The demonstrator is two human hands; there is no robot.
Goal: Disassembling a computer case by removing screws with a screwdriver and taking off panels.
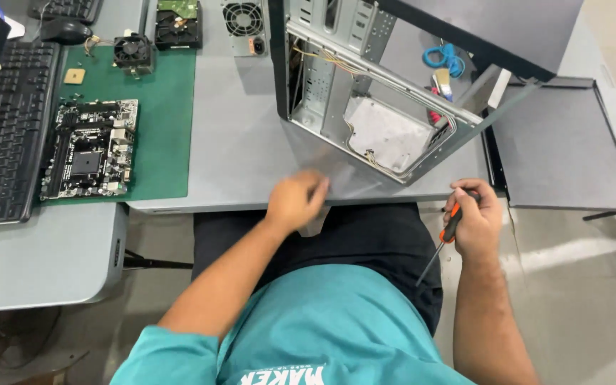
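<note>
My right hand grips an orange-and-black screwdriver at the grey table's front edge, its metal shaft pointing down toward my lap. My left hand hovers blurred over the table near its front edge, fingers curled, just in front of the open computer case. Whether it holds anything small is hidden. The case stands upright with its side off, showing bare metal and a few wires inside.
A motherboard lies on a green mat at left, with a cooler fan, a hard drive and a power supply behind. A keyboard sits far left. The case's side panel lies at right, blue scissors behind.
</note>
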